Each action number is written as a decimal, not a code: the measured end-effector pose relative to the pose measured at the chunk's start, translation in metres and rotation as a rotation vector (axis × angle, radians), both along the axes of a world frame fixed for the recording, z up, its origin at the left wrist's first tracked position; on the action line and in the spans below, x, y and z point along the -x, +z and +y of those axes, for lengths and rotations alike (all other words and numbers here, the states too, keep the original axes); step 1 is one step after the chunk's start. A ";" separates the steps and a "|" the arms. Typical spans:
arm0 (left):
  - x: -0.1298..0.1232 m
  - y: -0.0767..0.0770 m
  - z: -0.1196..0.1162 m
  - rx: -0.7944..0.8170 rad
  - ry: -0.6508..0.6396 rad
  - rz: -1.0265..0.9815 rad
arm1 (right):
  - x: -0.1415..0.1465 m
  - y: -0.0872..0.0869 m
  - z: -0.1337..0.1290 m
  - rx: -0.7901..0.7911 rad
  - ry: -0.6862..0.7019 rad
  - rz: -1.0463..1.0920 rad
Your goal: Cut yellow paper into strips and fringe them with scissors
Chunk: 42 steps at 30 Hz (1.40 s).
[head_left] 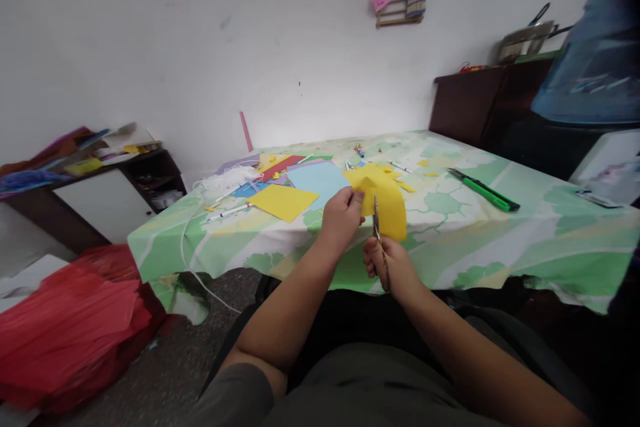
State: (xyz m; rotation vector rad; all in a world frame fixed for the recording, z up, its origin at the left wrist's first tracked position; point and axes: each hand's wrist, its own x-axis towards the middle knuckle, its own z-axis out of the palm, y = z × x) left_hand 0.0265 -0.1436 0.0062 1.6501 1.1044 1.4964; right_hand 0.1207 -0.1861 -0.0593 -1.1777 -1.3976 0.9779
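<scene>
My left hand (344, 215) is closed on the left edge of a yellow sheet (391, 203), thumb on top. The sheet is held up over the table's front edge and its right side curves down. My right hand (390, 263) is closed around the handles of metal scissors (377, 219). Their blades point away from me and lie against the sheet, just right of my left fingers. Left of my hands, another yellow sheet (284, 202) lies flat, partly beside a light blue sheet (315, 179).
The table has a green and white cloth (450, 247). A green cutter (487, 192) lies at the right. Yellow scraps, pens and a white cord (185, 253) are around. A red bag (85, 320) is at lower left, a dark cabinet (480, 97) behind right.
</scene>
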 end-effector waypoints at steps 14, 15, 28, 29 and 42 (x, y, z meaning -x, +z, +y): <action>0.006 -0.014 0.051 0.388 -0.192 -0.308 | -0.001 -0.008 0.028 0.108 -0.019 -0.099; 0.005 -0.016 0.053 0.436 -0.214 -0.375 | -0.001 -0.009 0.027 0.119 -0.014 -0.108; 0.003 -0.022 0.055 0.336 -0.192 -0.440 | 0.003 -0.028 0.027 0.114 -0.045 -0.124; 0.003 -0.020 0.054 0.322 -0.182 -0.416 | 0.003 -0.029 0.028 0.100 -0.052 -0.123; 0.009 0.010 0.024 0.060 -0.017 0.133 | 0.002 -0.005 0.026 -0.017 -0.024 -0.078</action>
